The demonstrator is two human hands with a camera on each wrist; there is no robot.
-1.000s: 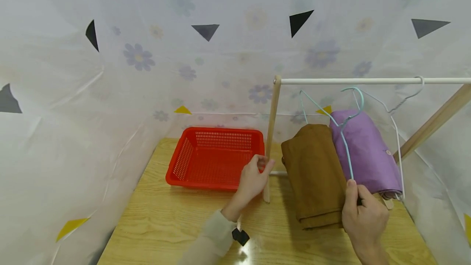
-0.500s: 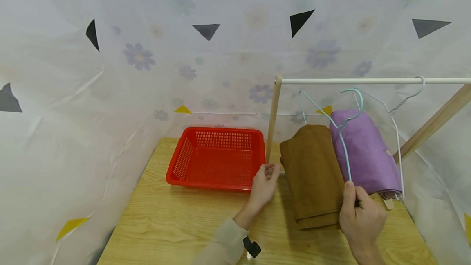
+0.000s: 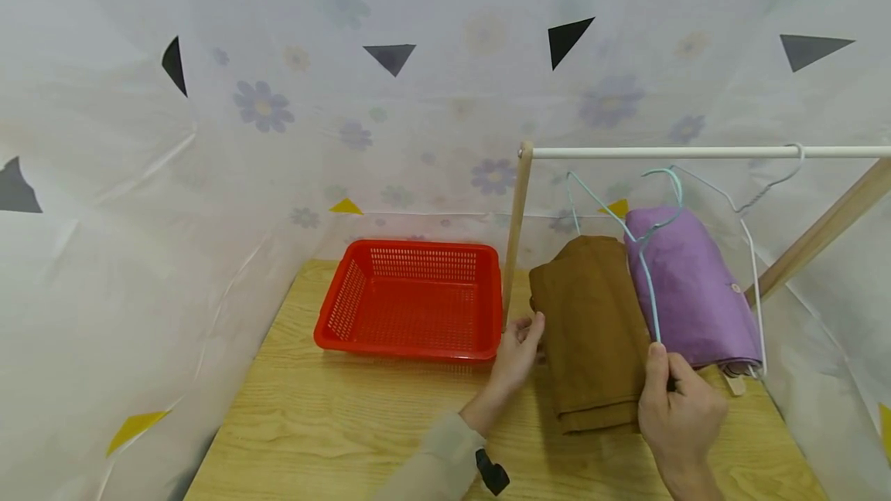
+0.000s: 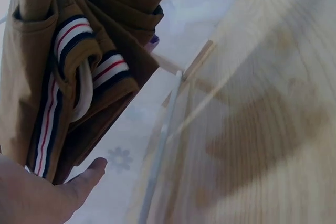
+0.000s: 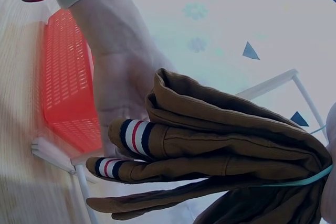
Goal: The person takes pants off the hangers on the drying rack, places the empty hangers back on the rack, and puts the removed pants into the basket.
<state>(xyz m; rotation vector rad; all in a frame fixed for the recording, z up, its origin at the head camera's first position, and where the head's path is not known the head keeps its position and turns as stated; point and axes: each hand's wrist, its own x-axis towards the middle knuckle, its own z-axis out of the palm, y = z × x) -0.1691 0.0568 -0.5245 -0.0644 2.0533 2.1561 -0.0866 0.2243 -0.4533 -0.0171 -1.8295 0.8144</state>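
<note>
My right hand [image 3: 682, 412] pinches the lower right corner of a light-blue wire hanger [image 3: 653, 284]. Over that hanger drapes a folded brown garment [image 3: 592, 331], whose edges carry white, navy and red striped trim [image 5: 137, 137] in the right wrist view. My left hand [image 3: 513, 358] is at the garment's left edge, thumb up and fingers extended; in the right wrist view its fingertips are partly hidden behind the folds. Whether it touches the cloth I cannot tell. The hanger's hook [image 3: 671, 192] stands below the rail, apart from it.
A clothes rack with a white rail [image 3: 661, 153] and wooden legs [image 3: 518, 230] stands on the wooden table [image 3: 334, 416]. A purple garment [image 3: 685, 292] hangs on it from a white hanger [image 3: 748, 230]. Left of the rack lies a red basket [image 3: 411, 352].
My left hand has moved right and slightly down, from the basket's right side past the rack leg to the brown garment's edge. My right hand has shifted slightly left with the hanger.
</note>
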